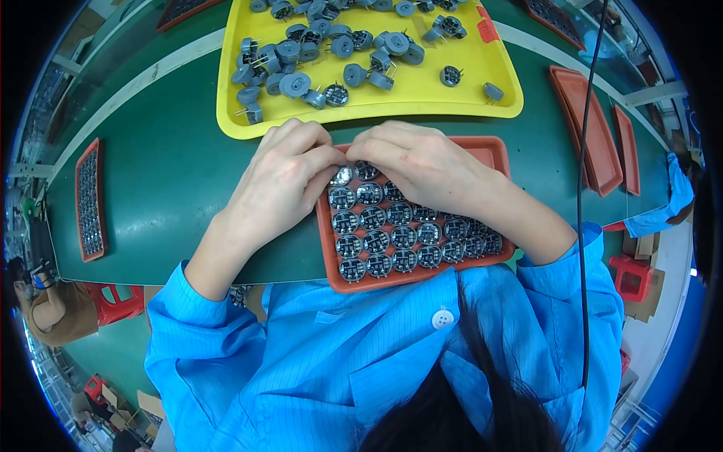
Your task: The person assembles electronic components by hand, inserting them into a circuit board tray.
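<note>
A reddish-brown tray (422,279) lies in front of my body, filled with rows of small round components (404,236) whose dark, circuit-like faces point up. At the tray's far left corner, my left hand (290,169) has its thumb and fingers drawn together, right above a shiny round component (341,175). My right hand (422,162) reaches over the far rows, its fingers bent and pinched close beside the left fingertips. Whatever lies between the fingertips is hidden by the fingers. The right hand and forearm also cover part of the far rows.
Beyond my hands stands a yellow tray (407,109) with many loose grey round parts (295,84) with metal pins. Another filled tray (90,200) lies at the left on the green table (173,173). Stacked brown trays (595,135) lie at the right. A black cable (584,226) hangs at the right.
</note>
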Tool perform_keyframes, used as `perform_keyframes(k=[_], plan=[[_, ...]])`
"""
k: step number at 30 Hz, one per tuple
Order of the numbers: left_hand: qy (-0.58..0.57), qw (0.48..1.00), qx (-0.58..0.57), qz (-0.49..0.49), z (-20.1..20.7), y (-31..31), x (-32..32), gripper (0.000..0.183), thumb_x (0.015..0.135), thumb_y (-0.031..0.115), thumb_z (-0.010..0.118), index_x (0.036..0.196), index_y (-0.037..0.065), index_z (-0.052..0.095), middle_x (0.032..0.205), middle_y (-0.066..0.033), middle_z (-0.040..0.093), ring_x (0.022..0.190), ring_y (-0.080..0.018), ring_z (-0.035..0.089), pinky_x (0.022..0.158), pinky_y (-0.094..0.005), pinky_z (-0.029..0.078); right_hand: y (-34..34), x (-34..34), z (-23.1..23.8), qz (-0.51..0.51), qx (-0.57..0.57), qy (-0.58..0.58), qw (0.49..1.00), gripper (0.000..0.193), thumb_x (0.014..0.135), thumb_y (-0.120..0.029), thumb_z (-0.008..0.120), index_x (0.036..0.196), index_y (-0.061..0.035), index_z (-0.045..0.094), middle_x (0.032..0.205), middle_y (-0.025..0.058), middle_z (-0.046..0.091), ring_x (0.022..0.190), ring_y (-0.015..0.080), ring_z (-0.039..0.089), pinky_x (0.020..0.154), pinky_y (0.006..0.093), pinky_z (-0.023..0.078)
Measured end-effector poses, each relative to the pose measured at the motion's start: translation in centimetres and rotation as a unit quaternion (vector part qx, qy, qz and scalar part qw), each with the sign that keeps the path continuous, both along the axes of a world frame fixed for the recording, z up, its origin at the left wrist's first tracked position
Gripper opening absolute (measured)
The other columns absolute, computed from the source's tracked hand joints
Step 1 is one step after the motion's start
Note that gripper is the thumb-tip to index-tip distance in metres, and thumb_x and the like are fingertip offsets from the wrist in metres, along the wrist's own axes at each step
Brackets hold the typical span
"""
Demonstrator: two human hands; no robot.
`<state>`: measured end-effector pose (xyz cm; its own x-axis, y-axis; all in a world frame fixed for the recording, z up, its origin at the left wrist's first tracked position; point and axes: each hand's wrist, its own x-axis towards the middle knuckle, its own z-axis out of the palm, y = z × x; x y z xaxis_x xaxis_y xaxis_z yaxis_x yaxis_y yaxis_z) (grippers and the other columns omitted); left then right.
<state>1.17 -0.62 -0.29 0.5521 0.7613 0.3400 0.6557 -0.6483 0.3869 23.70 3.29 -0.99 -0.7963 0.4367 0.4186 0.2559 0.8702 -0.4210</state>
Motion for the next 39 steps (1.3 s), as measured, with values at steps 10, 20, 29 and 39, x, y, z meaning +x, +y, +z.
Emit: perform_keyframes(k=[10, 20, 29, 39], plan=[[0.046, 0.998, -0.05, -0.005, 2.2, 0.5, 0.5, 0.015, 0.079, 0.002, 0.069, 0.093, 0.002, 0.071, 0.092, -0.0097, 0.059, 0.09, -0.0292, 0.059, 0.081, -0.04, 0.049, 0.9, 0.7, 1.0, -0.033, -0.041, 0.025, 0.998, 0.01, 0.082, -0.008, 0.067, 0.09, -0.0015, 0.068, 0.083, 0.0128, 0.067, 0.086, 0.0298, 0.065, 0.08, 0.0385, 0.053], [0.097, 0.99, 0.009, 0.105, 1.6, 9.5, 4.3, 0.022, 0.082, 0.013, 0.071, 0.101, 0.001, 0.069, 0.101, -0.0149, 0.064, 0.093, -0.0348, 0.065, 0.084, -0.0408, 0.053, 8.3, 0.1, -0.3, -0.207, -0.017, -0.057, 0.976, 0.026, 0.076, -0.022, 0.077, 0.088, -0.0016, 0.065, 0.095, 0.0157, 0.065, 0.096, 0.0337, 0.063, 0.082, 0.0424, 0.051], [0.048, 0.995, -0.074, 0.037, 1.1, 9.9, 4.7, 0.019, 0.08, 0.01, 0.072, 0.095, -0.001, 0.071, 0.098, -0.0153, 0.063, 0.093, -0.0321, 0.066, 0.083, -0.0385, 0.054, 7.5, 3.1, 1.7, -0.191, -0.178, -0.043, 0.964, 0.02, 0.082, -0.015, 0.076, 0.09, -0.0008, 0.065, 0.086, 0.0055, 0.06, 0.08, 0.0133, 0.064, 0.072, 0.0263, 0.052], [0.134, 0.99, -0.025, 0.045, 1.2, 9.9, 6.2, 0.013, 0.08, 0.007, 0.072, 0.091, -0.001, 0.071, 0.102, -0.0143, 0.063, 0.094, -0.033, 0.065, 0.086, -0.0396, 0.053, 6.8, 6.0, 1.3, -0.116, -0.455, 0.113, 0.875, 0.024, 0.089, -0.027, 0.072, 0.094, -0.0038, 0.067, 0.084, 0.0046, 0.069, 0.079, 0.0086, 0.064, 0.071, 0.024, 0.051]])
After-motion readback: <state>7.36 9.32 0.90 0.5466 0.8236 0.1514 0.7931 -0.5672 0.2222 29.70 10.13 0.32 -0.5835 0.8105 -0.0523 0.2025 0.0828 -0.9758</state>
